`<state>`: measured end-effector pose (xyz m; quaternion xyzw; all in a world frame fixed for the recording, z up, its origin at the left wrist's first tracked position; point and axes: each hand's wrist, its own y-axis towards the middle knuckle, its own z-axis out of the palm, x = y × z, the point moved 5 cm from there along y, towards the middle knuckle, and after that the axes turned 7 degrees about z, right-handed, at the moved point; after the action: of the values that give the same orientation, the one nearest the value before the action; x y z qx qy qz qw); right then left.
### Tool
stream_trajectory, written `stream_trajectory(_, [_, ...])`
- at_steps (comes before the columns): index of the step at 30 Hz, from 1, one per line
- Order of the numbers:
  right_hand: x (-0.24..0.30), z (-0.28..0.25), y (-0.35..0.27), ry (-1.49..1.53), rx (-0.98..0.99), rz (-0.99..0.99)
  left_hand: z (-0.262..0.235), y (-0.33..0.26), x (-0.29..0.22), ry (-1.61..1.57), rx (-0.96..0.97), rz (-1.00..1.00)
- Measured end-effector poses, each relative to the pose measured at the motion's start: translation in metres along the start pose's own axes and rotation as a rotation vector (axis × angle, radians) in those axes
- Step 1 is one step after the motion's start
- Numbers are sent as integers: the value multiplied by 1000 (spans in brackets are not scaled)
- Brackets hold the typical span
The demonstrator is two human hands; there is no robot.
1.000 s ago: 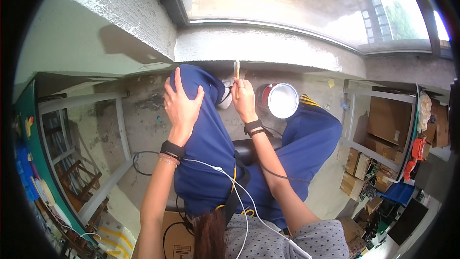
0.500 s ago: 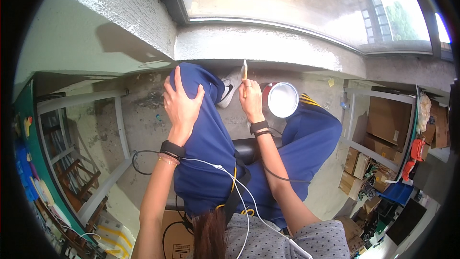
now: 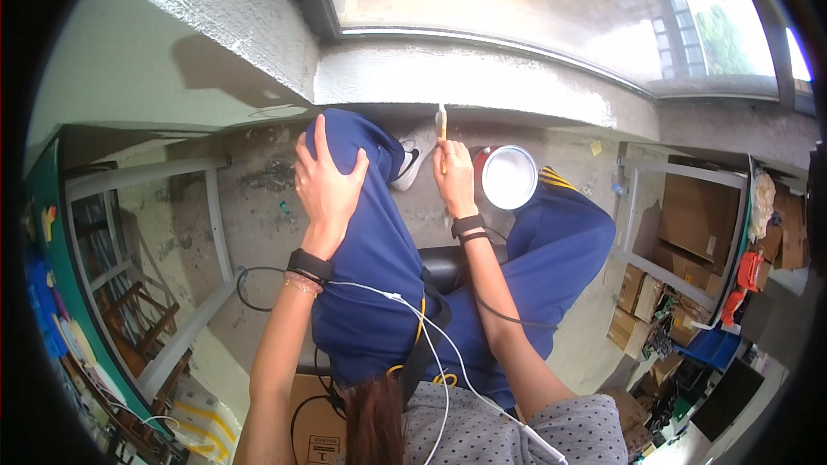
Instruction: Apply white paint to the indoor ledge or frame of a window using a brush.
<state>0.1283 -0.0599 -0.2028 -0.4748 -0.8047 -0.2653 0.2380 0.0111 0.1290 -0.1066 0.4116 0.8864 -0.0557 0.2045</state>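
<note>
The wall (image 3: 482,86) under the window looked like rough, matt plaster, white and grainy. The paintbrush (image 3: 442,125) in the right hand (image 3: 454,174) had a pale wooden-looking handle. At about two o'clock from that hand, the paint can (image 3: 508,176) showed a smooth white surface inside a glossy red rim. The trousers (image 3: 370,250) were soft, matt blue cloth. The floor (image 3: 258,207) was dull, stained concrete.

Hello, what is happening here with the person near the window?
A person sits facing a wall under a window, legs in blue trousers. The right hand holds a paintbrush with its tip up against the white wall just below the window sill. The left hand rests flat on the raised left knee. An open can of white paint stands on the floor beside the right hand, close to the right leg.
</note>
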Motion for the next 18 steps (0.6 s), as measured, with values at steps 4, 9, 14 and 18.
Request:
stream_trajectory(4, [-1,1,0,-24,20,-8,2,0,-1,6,-11,14])
stream_trajectory(9, [5,-5,4,10,-18,-23,0,0,-1,-8,3,9])
stream_trajectory(14, [-8,0,11,-66,64,64,0,0,-3,4,-1,19])
stream_trajectory(18, [-3,-5,7,-44,23,38,0,0,-1,-4,2,16])
